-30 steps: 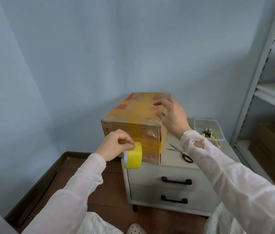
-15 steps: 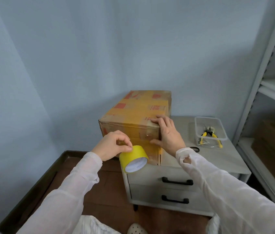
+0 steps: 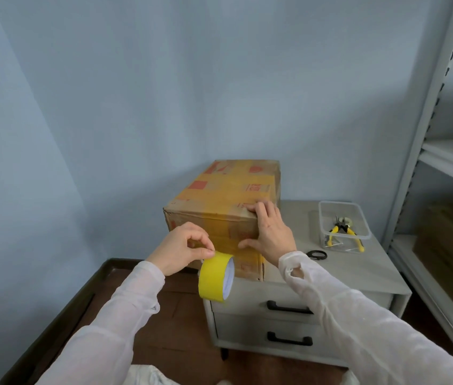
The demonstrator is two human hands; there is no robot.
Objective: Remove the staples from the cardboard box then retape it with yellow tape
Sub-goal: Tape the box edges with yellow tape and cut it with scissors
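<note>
A closed cardboard box (image 3: 225, 195) with red print and yellow tape strips lies on a grey drawer cabinet (image 3: 344, 273). My left hand (image 3: 183, 245) pinches the yellow tape roll (image 3: 215, 276) at its top edge, in front of the box's near end. The roll hangs just below that end, its white core facing right. My right hand (image 3: 269, 234) lies flat over the box's near right corner, fingers on top and thumb against the end face, pressing on the yellow tape there.
A clear plastic tub (image 3: 343, 226) holding yellow-handled pliers (image 3: 342, 232) stands on the cabinet's right side. Black scissors (image 3: 317, 254) lie beside my right sleeve. A metal shelf rack (image 3: 425, 134) rises at the right. Dark wood floor (image 3: 181, 323) lies below left.
My right hand slid from the box's top toward its near corner and down onto the end face. The roll turned in my left hand and now hangs upright.
</note>
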